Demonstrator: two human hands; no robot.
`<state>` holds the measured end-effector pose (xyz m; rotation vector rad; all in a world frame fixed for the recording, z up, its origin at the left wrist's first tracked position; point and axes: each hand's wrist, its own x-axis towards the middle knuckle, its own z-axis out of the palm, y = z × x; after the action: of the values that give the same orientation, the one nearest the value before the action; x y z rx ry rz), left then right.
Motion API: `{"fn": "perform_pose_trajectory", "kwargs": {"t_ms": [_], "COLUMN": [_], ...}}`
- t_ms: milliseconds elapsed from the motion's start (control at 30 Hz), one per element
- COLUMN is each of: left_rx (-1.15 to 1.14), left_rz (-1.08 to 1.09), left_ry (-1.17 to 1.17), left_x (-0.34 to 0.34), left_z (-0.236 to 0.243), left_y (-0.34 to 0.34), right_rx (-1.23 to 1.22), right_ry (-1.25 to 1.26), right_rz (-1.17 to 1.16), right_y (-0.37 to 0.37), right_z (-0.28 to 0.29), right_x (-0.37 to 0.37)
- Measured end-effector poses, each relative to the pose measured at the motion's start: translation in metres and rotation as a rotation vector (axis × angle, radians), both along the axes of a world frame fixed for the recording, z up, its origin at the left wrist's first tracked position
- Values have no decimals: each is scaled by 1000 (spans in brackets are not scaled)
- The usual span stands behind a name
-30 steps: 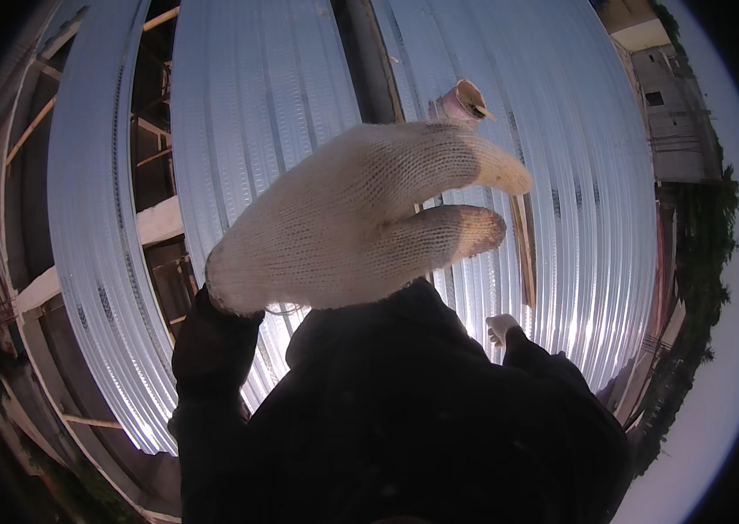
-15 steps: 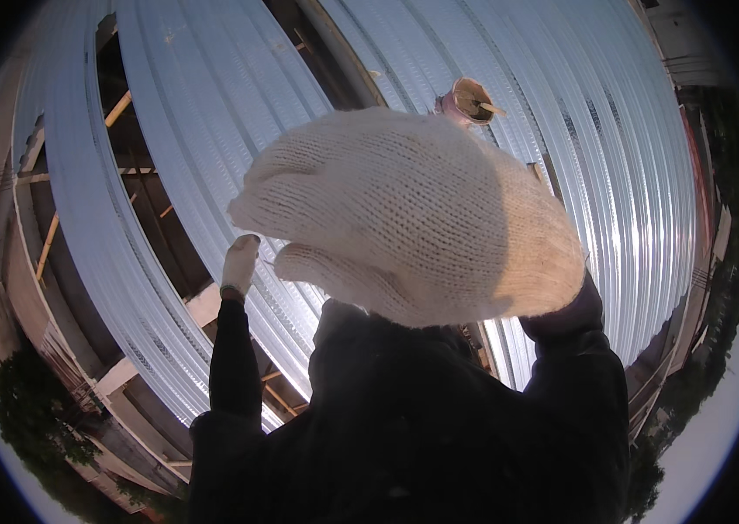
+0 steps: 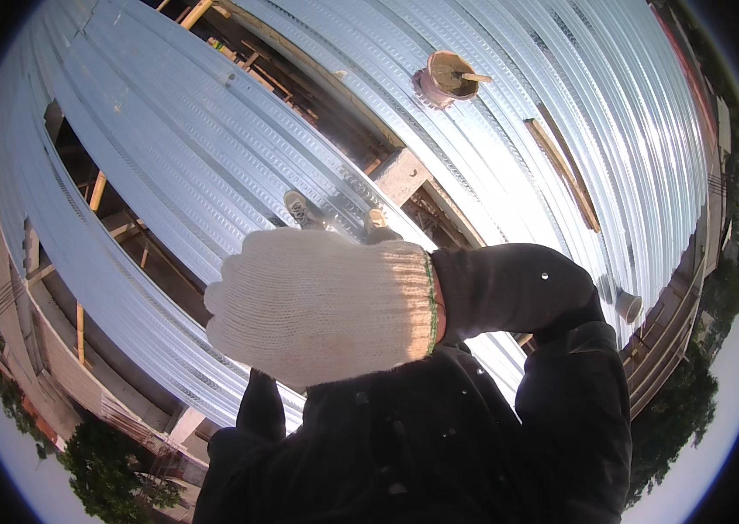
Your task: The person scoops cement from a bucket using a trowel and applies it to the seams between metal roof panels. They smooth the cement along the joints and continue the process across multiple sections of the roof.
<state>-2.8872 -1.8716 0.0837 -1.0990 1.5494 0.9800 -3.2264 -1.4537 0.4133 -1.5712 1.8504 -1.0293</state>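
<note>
My right hand (image 3: 321,306), in a white knit glove with a green-edged cuff, reaches across in front of my chest. Its back faces up and its fingers curl down out of sight, so what they hold, if anything, is hidden. My left sleeve (image 3: 261,406) is dark and rises from below toward the right glove. Behind that glove my left hand is hidden, and whether the two hands touch cannot be told. Below them, my shoes (image 3: 304,210) rest on ribbed metal decking (image 3: 169,140).
Long gaps (image 3: 160,262) between the deck sheets open onto dark space with timber below. A bucket (image 3: 446,80) of greyish-brown material with a wooden stick stands ahead. Wooden strips (image 3: 563,175) lie to the right, near a small pale cup-like container (image 3: 628,306). A concrete block (image 3: 402,177) shows in one gap.
My right hand has dropped lower and left, turning from outstretched fingers to curled ones. My left hand, gloved and visible before, is now hidden behind it. The view has shifted, bringing my shoes into sight.
</note>
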Motion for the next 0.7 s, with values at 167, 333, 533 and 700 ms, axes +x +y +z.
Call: {"fn": "perform_pose_trajectory", "kwargs": {"t_ms": [167,333,533,700], "left_rx": [46,-55,-253,-590], "left_rz": [-204,-320,-764,-915], "left_ry": [276,654,787,1067], "left_x": [-190,-358,-527,-617], "left_z": [-119,-232,-453,-584], "left_y": [13,15,44,-8], "right_rx": [392,810,1156,1212], "right_ry": [-303,-453,83,250], "right_rz": [-990,-1495,-1623,-1695], "right_y": [110,268,436,434], "right_z": [-234,-451,-646,-729], "right_x": [8,20,-58,-190]}}
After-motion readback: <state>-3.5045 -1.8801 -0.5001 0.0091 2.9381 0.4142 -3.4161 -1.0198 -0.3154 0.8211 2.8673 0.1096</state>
